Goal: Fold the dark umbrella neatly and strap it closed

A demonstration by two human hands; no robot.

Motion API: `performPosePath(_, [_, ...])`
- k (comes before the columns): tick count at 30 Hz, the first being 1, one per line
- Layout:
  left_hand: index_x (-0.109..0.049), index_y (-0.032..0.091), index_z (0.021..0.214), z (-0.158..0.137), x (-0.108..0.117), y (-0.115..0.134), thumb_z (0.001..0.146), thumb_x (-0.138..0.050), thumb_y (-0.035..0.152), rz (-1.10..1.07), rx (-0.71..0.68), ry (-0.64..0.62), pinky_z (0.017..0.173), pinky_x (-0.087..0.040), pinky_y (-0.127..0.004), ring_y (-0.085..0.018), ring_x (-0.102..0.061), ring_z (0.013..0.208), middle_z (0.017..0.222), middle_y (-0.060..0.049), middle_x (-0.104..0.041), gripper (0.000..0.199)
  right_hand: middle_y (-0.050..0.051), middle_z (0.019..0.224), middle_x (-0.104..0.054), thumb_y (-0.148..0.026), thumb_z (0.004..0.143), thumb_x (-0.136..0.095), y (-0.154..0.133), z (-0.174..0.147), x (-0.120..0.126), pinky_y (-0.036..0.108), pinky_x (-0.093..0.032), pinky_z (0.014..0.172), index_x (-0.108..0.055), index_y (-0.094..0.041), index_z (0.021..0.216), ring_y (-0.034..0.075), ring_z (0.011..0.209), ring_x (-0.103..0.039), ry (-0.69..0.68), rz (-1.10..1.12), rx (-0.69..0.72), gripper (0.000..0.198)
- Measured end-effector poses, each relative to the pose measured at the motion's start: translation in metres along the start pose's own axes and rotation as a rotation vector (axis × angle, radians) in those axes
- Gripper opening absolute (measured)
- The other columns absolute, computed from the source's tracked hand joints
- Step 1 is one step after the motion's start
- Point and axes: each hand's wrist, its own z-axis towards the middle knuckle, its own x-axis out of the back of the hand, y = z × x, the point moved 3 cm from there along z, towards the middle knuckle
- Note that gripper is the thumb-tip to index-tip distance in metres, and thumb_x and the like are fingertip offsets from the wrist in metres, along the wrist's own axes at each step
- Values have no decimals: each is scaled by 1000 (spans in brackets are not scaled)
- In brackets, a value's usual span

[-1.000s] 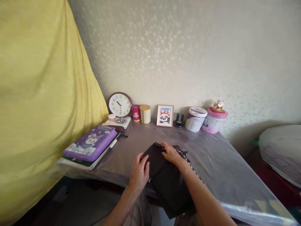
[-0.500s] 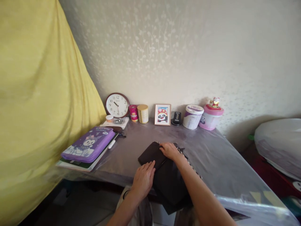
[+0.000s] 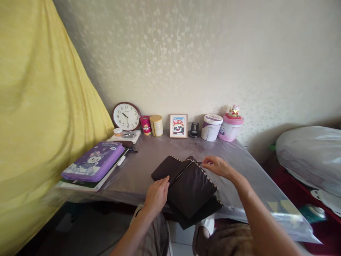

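Note:
A folded piece of black cloth (image 3: 190,193) with a black-and-white checked trim lies over the table's front edge, its lower corners hanging down. A thin straight line, perhaps a seam or rod, crosses it diagonally. My left hand (image 3: 157,192) rests flat on the cloth's left part, fingers stretched out. At the far side, my right hand (image 3: 216,166) has its fingers curled in a pinch by the trimmed edge, seemingly on a bit of the cloth. The fingertips partly hide what is between them.
A purple case (image 3: 93,161) lies on books at the left, beside a yellow curtain (image 3: 53,106). Along the wall stand a clock (image 3: 126,116), cans, a picture frame (image 3: 178,126), a small black stand (image 3: 194,130) and two tubs (image 3: 212,128). Plastic covers the table (image 3: 239,170).
My right hand has moved right off the cloth's top to its far trimmed edge, and more trim and the diagonal line now show. My left hand stays on the cloth. The view has shifted slightly.

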Motion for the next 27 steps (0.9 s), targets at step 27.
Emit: performPosePath(27, [-59, 19, 115, 3, 12, -8, 92, -26, 41, -466, 253, -122, 101, -36, -39, -20, -52, 113, 118, -6, -61, 46, 2, 77, -59, -11, 81, -46, -87, -54, -4, 27, -39, 71, -50, -19, 83, 15, 73, -51, 99, -194, 578, 10])
